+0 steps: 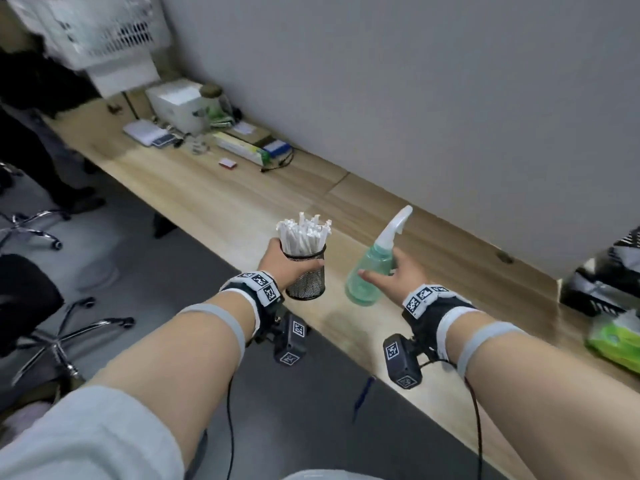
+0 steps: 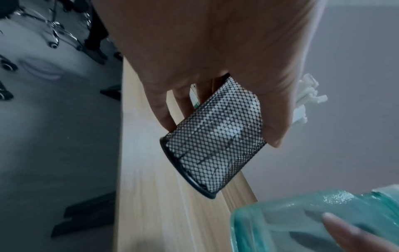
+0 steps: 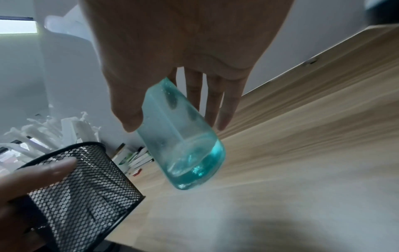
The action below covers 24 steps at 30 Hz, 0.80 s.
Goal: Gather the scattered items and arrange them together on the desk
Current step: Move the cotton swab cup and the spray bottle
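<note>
My left hand (image 1: 289, 259) grips a black mesh cup (image 1: 306, 282) packed with white paper-wrapped straws (image 1: 304, 233). It holds the cup upright in the air over the front edge of the wooden desk (image 1: 225, 202). In the left wrist view, fingers and thumb of that hand (image 2: 220, 133) wrap the cup (image 2: 215, 153). My right hand (image 1: 381, 268) holds a teal spray bottle (image 1: 363, 282) with a white nozzle, tilted and lifted above the desk. In the right wrist view, the thumb and fingers of that hand (image 3: 177, 124) clasp the bottle (image 3: 185, 150), which holds a little blue liquid.
A white box (image 1: 176, 103), flat boxes, a small red card (image 1: 227, 163) and a cable sit clustered at the desk's far left. A green pack (image 1: 616, 341) and a black bag (image 1: 606, 282) lie at the right. Office chairs (image 1: 52, 334) stand left; a blue pen (image 1: 362, 393) lies below the desk's edge.
</note>
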Each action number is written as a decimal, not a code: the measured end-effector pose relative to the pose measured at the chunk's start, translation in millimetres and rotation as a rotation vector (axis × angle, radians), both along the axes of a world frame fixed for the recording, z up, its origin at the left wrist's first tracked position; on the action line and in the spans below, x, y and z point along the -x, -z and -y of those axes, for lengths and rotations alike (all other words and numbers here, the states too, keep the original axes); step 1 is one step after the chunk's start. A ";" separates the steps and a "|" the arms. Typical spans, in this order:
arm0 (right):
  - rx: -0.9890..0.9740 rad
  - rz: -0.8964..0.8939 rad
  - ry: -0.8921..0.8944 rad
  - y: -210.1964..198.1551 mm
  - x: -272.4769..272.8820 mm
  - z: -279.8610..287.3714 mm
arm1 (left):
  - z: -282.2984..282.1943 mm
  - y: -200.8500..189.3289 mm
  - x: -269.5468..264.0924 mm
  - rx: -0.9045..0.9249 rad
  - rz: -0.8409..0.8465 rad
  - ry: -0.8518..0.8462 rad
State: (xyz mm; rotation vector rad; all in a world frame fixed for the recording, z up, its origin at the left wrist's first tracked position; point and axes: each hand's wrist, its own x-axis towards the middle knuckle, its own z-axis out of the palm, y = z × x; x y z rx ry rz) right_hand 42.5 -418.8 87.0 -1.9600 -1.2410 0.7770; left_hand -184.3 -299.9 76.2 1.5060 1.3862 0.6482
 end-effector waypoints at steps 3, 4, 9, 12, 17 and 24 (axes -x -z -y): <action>-0.013 0.008 -0.046 -9.6 50.9 -42.0 | -27.3 -11.4 57.5 -0.017 0.008 -0.058; -0.018 0.011 -0.057 -12.8 64.8 -53.6 | -34.2 -15.0 72.6 -0.024 0.016 -0.069; -0.046 -0.022 -0.072 -24.6 109.5 -102.0 | -65.1 -23.8 124.9 -0.049 0.010 -0.113; -0.049 -0.026 -0.088 -25.5 125.8 -131.1 | -87.7 -22.8 145.3 -0.050 0.010 -0.113; -0.033 -0.033 -0.125 -19.3 152.8 -196.9 | -141.9 -21.5 177.7 -0.039 -0.021 -0.148; 0.045 -0.072 -0.151 4.0 183.0 -319.6 | -259.0 -8.2 212.6 -0.027 -0.105 -0.191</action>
